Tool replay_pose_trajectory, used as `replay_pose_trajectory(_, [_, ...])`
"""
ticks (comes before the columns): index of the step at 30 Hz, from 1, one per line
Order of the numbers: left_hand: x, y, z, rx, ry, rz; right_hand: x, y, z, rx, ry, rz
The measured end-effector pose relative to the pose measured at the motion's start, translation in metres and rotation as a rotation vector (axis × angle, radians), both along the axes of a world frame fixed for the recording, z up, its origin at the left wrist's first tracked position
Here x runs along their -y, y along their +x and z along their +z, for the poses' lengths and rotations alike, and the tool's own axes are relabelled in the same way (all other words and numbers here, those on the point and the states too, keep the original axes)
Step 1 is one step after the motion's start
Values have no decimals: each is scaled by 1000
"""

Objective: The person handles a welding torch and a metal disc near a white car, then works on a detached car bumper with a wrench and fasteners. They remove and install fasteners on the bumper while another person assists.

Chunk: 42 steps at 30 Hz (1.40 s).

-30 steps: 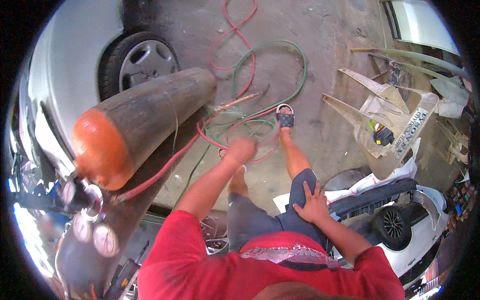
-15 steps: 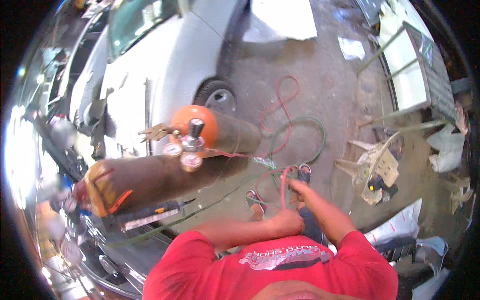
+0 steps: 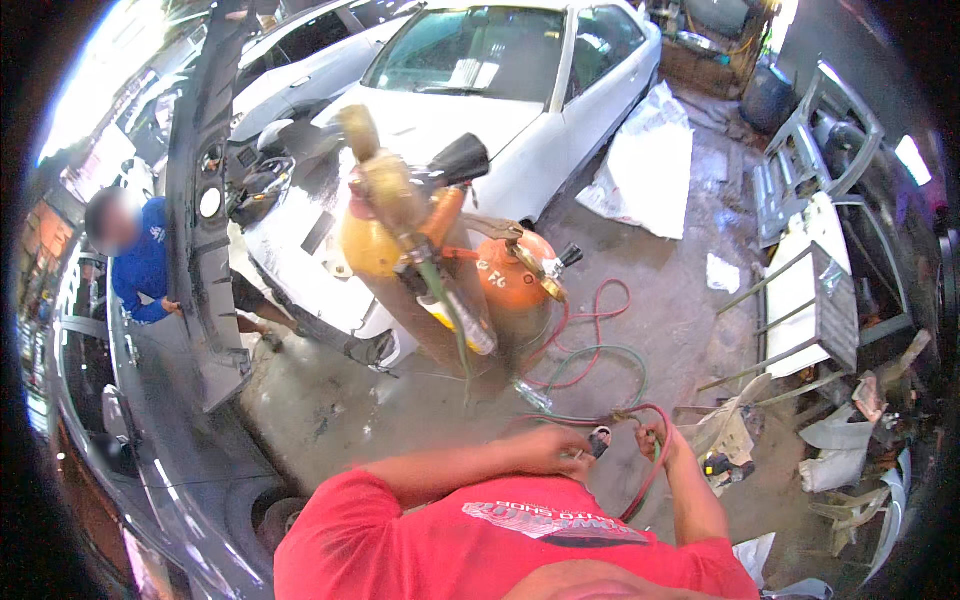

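My right hand (image 3: 657, 436) is closed round looped red hose (image 3: 662, 470) and green hose, beside a small metal fitting (image 3: 625, 414). Left of it, my left hand (image 3: 558, 450) is curled in front of my red shirt on something small and blurred that I cannot make out. The hoses trail over the floor to two upright gas cylinders ahead: a brown one with a yellow top (image 3: 372, 250) carrying brass fittings and orange-handled clamps, and an orange-topped one (image 3: 515, 283) with a regulator behind it.
A white car (image 3: 455, 115) stands ahead, a dark car (image 3: 170, 460) at left. A person in blue (image 3: 140, 260) holds a large dark panel (image 3: 205, 330). A white sheet (image 3: 645, 170) lies on the floor. A metal stand (image 3: 820, 310), car doors and scrap panels line the right.
My view has tilted up, bringing the cars and person in blue into sight. My right hand has moved rightward, lifting the hose loop. My left hand has shifted slightly left.
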State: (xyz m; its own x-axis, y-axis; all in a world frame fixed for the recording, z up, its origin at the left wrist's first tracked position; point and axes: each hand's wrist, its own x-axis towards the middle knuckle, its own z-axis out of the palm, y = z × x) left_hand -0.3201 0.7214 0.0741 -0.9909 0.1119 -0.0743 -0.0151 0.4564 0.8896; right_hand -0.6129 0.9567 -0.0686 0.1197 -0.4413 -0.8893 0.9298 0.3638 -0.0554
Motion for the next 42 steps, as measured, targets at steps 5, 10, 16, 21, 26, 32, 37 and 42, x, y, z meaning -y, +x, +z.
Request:
replay_pose_trajectory(5, [55,102,-33,368,30,280,-21,99,154,-535,-142,393])
replay_pose_trajectory(10, [50,129,-39,11,-404,420,2,161,305,-663,-479,773])
replay_pose_trajectory(16, [36,118,-25,-170,-285,296,6,187,371,-831,-721,851])
replay_pose_trajectory(21, [9,103,-40,3,189,123,-16,188,376,-722,-654,800])
replay_pose_trajectory(26, [-37,47,-44,63,185,-33,-47,183,361,-658,-783,675])
replay_pose_trajectory(32, [-71,32,-1,73,179,151,-102,127,359,-562,-866,492])
replay_pose_trajectory(37, [-72,54,80,-153,-318,528,-124,123,329,-965,-733,579])
replay_pose_trajectory(42, [-69,50,163,-536,-789,222,-113,141,311,-798,-912,505])
